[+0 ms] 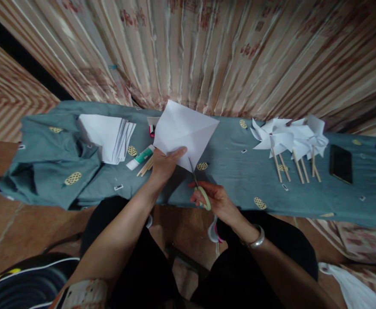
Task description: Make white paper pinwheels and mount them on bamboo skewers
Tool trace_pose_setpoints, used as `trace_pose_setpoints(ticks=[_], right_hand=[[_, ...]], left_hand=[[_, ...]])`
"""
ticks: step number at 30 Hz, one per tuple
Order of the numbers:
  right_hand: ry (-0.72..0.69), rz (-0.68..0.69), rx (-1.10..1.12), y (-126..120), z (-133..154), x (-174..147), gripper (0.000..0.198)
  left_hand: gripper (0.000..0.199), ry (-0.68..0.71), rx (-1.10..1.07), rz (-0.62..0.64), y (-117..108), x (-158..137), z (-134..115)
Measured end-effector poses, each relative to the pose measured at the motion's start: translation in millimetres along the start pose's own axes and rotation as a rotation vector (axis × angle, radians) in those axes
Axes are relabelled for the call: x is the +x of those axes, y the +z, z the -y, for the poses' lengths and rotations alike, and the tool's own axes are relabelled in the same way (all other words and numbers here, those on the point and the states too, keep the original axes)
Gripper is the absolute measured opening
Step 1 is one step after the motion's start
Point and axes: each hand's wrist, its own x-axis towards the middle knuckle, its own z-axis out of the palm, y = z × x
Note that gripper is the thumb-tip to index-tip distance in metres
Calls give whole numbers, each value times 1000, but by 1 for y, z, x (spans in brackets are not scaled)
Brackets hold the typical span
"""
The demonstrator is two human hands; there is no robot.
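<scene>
Trousers (226, 279), black, cover our legs at the near edge of the work surface. We wear a silver bracelet (259, 237) on the right wrist. Our right hand (218, 200) is closed around the green handles of the scissors (206, 198); the blades point away from us, at the lower corner of the paper sheet (186, 128). We cannot tell whether they touch it. Our left hand (165, 164) grips this sheet near its left edge, thumb on top, and holds it over the middle of the printed cloth (229, 189). Beside this hand we see wooden sticks (144, 167) and a green-and-white tube (140, 157). To the right lie a dark phone (341, 164) and several white pinwheels (271, 135), their sticks toward us. To the left we have a paper stack (106, 135). Just behind the held sheet sits a partly hidden red box (152, 130). Farthest from us hangs a patterned curtain (188, 56).
</scene>
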Motion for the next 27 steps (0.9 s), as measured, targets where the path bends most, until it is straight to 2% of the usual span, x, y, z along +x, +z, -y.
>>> trace_pose_setpoints(ticks=[11, 16, 27], right_hand=[[60, -50, 45, 1, -4, 1, 50], [41, -65, 43, 1, -9, 1, 50], [60, -84, 36, 1, -1, -1, 47]], left_hand=[[29, 6, 28, 16, -2, 2, 3], [24, 10, 38, 26, -2, 3, 4], [29, 1, 14, 50, 1, -3, 1]])
